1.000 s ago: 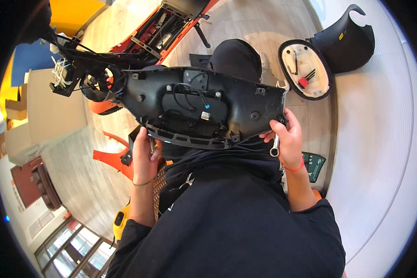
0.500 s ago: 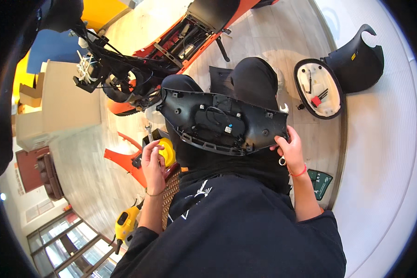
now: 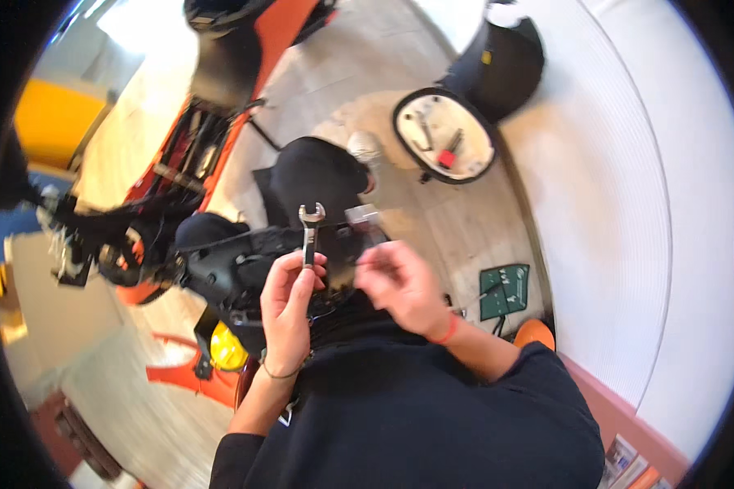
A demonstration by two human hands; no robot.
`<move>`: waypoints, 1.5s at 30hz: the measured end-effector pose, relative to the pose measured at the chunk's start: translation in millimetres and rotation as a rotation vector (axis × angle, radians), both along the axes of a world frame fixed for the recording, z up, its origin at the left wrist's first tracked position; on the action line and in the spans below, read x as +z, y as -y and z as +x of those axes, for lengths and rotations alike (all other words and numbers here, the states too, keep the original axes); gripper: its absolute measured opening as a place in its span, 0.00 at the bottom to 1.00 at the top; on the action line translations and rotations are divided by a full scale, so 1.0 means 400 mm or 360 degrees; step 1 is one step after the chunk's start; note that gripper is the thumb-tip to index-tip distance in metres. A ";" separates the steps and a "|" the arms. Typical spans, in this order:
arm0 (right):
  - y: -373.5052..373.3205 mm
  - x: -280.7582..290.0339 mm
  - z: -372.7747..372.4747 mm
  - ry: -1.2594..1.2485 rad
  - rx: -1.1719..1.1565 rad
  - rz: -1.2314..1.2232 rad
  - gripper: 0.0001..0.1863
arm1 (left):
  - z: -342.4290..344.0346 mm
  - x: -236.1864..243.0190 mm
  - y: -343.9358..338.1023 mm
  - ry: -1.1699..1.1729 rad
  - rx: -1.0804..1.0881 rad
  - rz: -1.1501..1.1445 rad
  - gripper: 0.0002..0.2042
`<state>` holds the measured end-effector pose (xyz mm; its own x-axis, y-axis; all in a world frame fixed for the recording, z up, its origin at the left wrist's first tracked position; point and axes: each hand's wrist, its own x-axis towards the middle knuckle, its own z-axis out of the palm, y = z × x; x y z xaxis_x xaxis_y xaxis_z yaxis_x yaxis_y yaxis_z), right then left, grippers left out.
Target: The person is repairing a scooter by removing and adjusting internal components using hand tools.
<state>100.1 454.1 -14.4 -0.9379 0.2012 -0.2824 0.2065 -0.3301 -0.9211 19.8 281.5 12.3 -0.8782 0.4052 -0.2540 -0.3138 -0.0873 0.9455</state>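
Note:
My left hand (image 3: 288,306) is closed around a silver open-end wrench (image 3: 309,236), its jaw pointing up and away from me. Close beside it, my right hand (image 3: 401,285) is blurred by motion, with fingers curled. A pale, smeared metallic end (image 3: 363,214) shows beyond its fingers, and a small ring end (image 3: 460,312) shows near the wrist; together they look like a second wrench in that hand. Beneath both hands a black plastic panel (image 3: 216,273) lies across my lap, its inner side up. The hands hide part of it.
An orange scooter frame (image 3: 245,122) stands ahead on the left. On the floor lie a pale oval tray (image 3: 465,167) with tools, a black curved cover (image 3: 506,69), a green tool pouch (image 3: 504,291), a yellow round thing (image 3: 227,348) and an orange panel (image 3: 175,375).
My right hand has left the panel's right edge and moved inward, close to the left. My left hand has come up over the panel with its wrench. The whole view has turned.

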 end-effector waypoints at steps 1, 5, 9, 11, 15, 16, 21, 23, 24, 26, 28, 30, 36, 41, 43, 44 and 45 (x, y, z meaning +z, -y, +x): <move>0.021 0.006 -0.018 -0.0021 -0.0025 0.0020 0.13 | -0.008 0.008 -0.026 -0.0040 -0.0024 -0.0015 0.11; 0.061 0.031 -0.076 -0.0047 -0.0123 -0.0171 0.15 | -0.016 0.033 -0.080 0.0236 -0.0179 0.0167 0.22; 0.040 0.023 -0.124 -0.0056 -0.0202 -0.0372 0.15 | -0.014 0.019 -0.112 -0.0069 -0.0362 -0.0081 0.31; -0.019 -0.020 -0.129 0.0054 -0.0170 -0.0567 0.14 | -0.048 0.004 -0.096 -0.0180 -0.0383 -0.0067 0.31; -0.215 -0.251 -0.158 -0.0169 -0.0745 -0.0074 0.10 | -0.111 -0.011 0.033 -0.0466 -0.0017 -0.0785 0.17; -0.292 -0.339 -0.168 -0.0051 -0.0787 0.0051 0.11 | -0.128 -0.024 0.073 -0.0411 0.0193 -0.0815 0.14; -0.574 -0.800 -0.184 0.0898 -0.0762 0.0765 0.12 | -0.183 -0.027 0.317 -0.0319 0.0996 -0.1307 0.13; -0.649 -0.924 -0.174 0.1122 -0.0605 0.0848 0.11 | -0.161 -0.044 0.381 -0.0417 0.0893 -0.1634 0.14; -0.679 -0.969 -0.179 0.1164 -0.0525 0.0896 0.10 | -0.151 -0.051 0.407 -0.0513 0.0824 -0.1841 0.15; -0.738 -1.024 -0.196 0.1328 -0.0293 0.1054 0.10 | -0.125 -0.081 0.437 0.0008 0.1025 -0.1550 0.18; -0.784 -1.053 -0.228 0.1412 -0.0433 0.1332 0.10 | -0.113 -0.112 0.450 0.0443 0.1132 -0.1252 0.19; -0.820 -1.067 -0.261 0.1542 -0.0577 0.1462 0.10 | -0.121 -0.131 0.451 0.0724 0.1189 -0.0988 0.20; -0.870 -1.090 -0.317 0.1756 -0.0736 0.1383 0.13 | -0.200 -0.127 0.440 0.0777 0.1109 -0.1059 0.23; -0.874 -1.080 -0.345 0.1898 -0.0786 0.1383 0.17 | -0.219 -0.155 0.444 0.0465 0.0765 -0.1618 0.28; -0.869 -1.068 -0.356 0.1940 -0.0603 0.1549 0.17 | -0.228 -0.159 0.462 0.0598 0.0916 -0.1490 0.29; -0.865 -1.062 -0.361 0.1953 -0.0529 0.1618 0.16 | -0.230 -0.161 0.470 0.0628 0.0922 -0.1459 0.30; -0.860 -1.057 -0.366 0.1957 -0.0479 0.1706 0.16 | -0.231 -0.162 0.479 0.0634 0.0943 -0.1437 0.30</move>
